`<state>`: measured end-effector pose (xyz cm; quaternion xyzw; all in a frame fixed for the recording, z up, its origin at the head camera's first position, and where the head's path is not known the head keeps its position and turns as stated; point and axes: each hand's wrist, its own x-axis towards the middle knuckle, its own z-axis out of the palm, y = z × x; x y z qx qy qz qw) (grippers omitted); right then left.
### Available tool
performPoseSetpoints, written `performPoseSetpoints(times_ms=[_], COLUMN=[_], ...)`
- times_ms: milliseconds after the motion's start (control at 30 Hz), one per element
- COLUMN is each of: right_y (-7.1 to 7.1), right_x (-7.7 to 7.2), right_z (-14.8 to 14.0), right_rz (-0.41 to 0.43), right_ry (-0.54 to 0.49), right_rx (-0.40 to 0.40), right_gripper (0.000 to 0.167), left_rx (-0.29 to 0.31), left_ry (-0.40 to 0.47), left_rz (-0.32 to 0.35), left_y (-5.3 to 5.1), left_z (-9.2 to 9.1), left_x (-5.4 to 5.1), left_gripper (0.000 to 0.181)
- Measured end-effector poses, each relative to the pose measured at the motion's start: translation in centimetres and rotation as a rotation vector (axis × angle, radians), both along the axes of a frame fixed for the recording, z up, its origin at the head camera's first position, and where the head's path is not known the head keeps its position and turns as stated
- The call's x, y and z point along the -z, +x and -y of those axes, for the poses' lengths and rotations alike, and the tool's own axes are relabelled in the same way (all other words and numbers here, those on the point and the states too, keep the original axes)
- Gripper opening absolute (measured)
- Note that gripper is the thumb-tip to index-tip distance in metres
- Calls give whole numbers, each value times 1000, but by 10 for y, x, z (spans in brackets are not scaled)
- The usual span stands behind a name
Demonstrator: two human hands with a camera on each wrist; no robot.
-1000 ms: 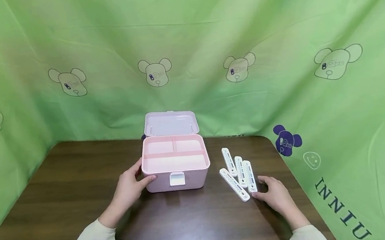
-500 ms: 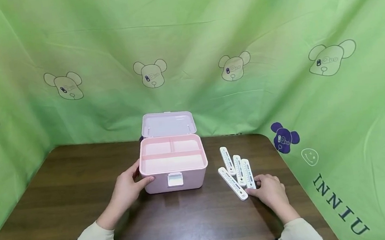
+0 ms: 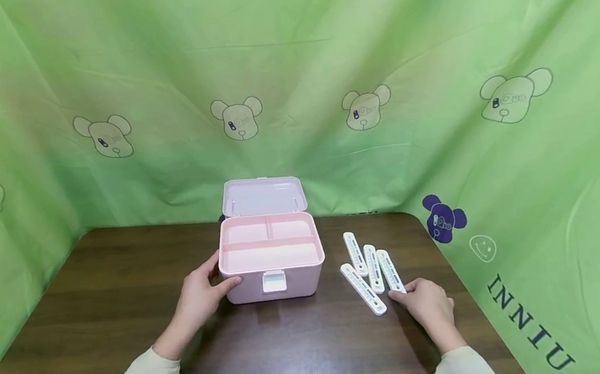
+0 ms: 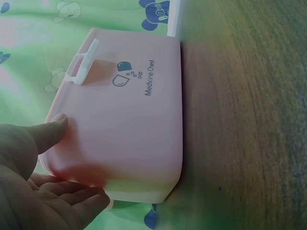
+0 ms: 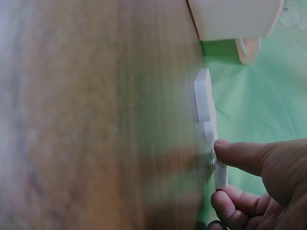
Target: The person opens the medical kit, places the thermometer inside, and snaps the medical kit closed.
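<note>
A pink medicine chest (image 3: 300, 282) stands on the table with its lid (image 3: 264, 196) raised at the back, showing a pink divided tray (image 3: 271, 255). My left hand (image 3: 201, 294) holds its front left corner, thumb on the front and fingers along the side. In the left wrist view the chest (image 4: 139, 120) carries printed lettering, and the fingers (image 4: 79, 194) touch its side. Several white thermometers lie to its right. My right hand (image 3: 427, 305) pinches the near end of the rightmost thermometer (image 3: 389, 269); in the right wrist view the thumb and fingers are on either side of it.
Left of the held one lie the other thermometers: a middle one (image 3: 373, 268), a far one (image 3: 355, 253) and a slanted near one (image 3: 363, 289). A green printed cloth (image 3: 285, 59) hangs behind and beside the brown wooden table (image 3: 297, 354).
My right hand has come in to the rightmost thermometer and taken hold of its near end. That end has swung to the right. My left hand stays on the chest.
</note>
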<state>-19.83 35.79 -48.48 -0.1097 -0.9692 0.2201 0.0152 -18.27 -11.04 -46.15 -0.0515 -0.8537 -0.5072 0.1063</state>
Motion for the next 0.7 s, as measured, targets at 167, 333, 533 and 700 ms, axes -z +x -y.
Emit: performPoseSetpoints(times_ms=[167,333,533,700], right_y=[3,3,-1,-5], right_x=[0,0,2,1], right_z=[-12,-29,-47,-54], right_rz=[-21,-48,-159,-286], right_ry=[-51,-73,-113,-130], right_rx=[50,60,-36,-149], right_gripper=[39,40,39,30], left_rx=[-1,-1,-3,-6], left_ry=[0,2,-3,-19], left_rz=[-5,-5,-16,-11], left_y=[1,2,2,1], left_z=[0,0,0,0], left_x=[0,0,-1,-2], left_gripper=[78,78,78,78])
